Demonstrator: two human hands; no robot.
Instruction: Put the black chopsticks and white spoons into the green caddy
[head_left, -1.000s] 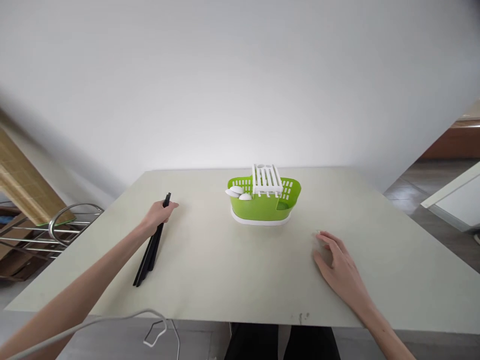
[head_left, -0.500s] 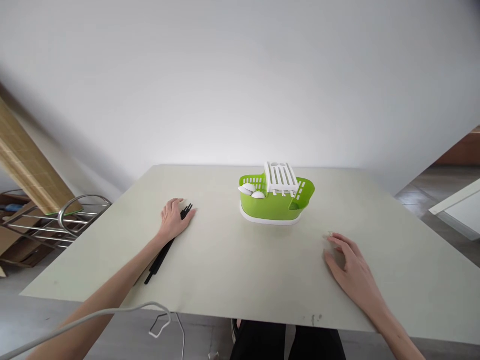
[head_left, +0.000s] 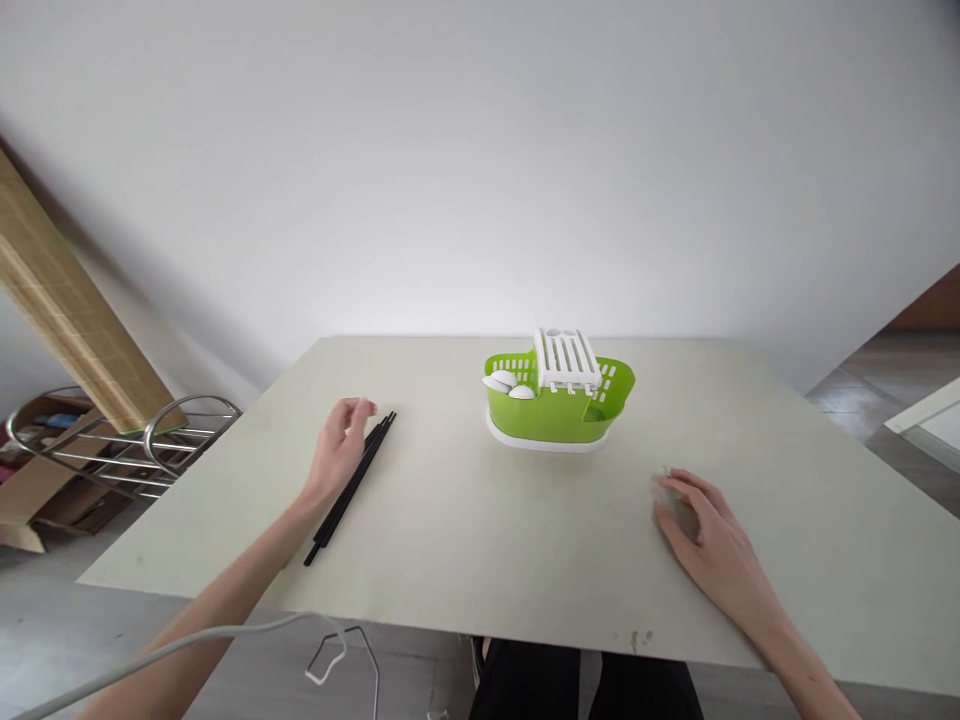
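Several black chopsticks (head_left: 351, 490) lie in a slanting bundle on the left of the table, their thin tips pointing away from me. My left hand (head_left: 339, 450) is just to their left, fingers loosely curled and thumb raised, with nothing visible in it. It partly covers the bundle's left side. At the right, my right hand (head_left: 709, 535) rests on the tabletop, thumb and fingers apart, holding nothing. Between and beyond the hands stands a green basket (head_left: 547, 425) on a white base. White spoons (head_left: 510, 383) sit in its left part, and a slotted white rack (head_left: 568, 358) bridges its middle.
The pale table (head_left: 480, 560) reaches back to a white wall (head_left: 480, 170). A grey cable (head_left: 187, 638) crosses the lower left. Beyond the left edge are a metal rack (head_left: 142, 465), a cardboard box (head_left: 45, 480) and a leaning yellowish board (head_left: 67, 300).
My left hand has come off the chopsticks, its thumb drawn in towards the fingers; the chopsticks now lie uncovered beside it. My right hand stays in place. The view has shifted slightly.
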